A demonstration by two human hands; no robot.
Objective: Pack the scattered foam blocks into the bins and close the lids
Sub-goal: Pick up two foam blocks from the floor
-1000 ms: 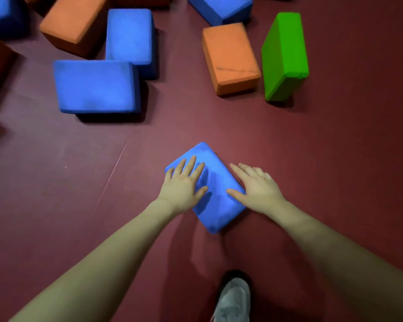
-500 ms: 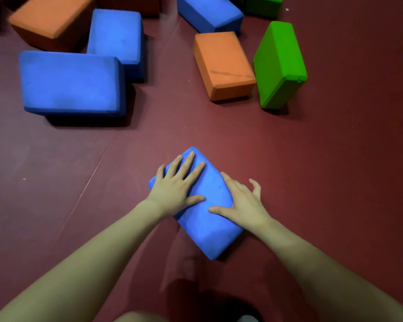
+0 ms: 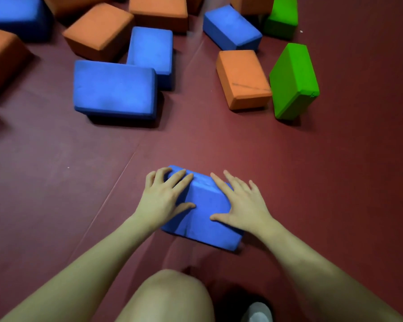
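A blue foam block [image 3: 204,214] lies on the dark red floor in front of me. My left hand [image 3: 164,197] rests on its left side, fingers spread and reaching over the far corner, thumb on top. My right hand [image 3: 241,206] lies flat on its right side with straight, spread fingers. Farther off are scattered blocks: a large blue one [image 3: 114,89], another blue one [image 3: 150,49] behind it, an orange one [image 3: 242,77] and a green one [image 3: 293,80] standing on edge. No bin is in view.
More blocks crowd the far edge: orange [image 3: 98,31], orange [image 3: 158,10], blue [image 3: 230,29], green [image 3: 282,15], blue [image 3: 12,12] and orange [image 3: 2,59] at the left. My knee [image 3: 170,296] and shoe [image 3: 257,312] are just below the hands.
Both hands have shifted further onto the blue block, and it has turned a little under them. The view has tilted up and my knee has come into the bottom.
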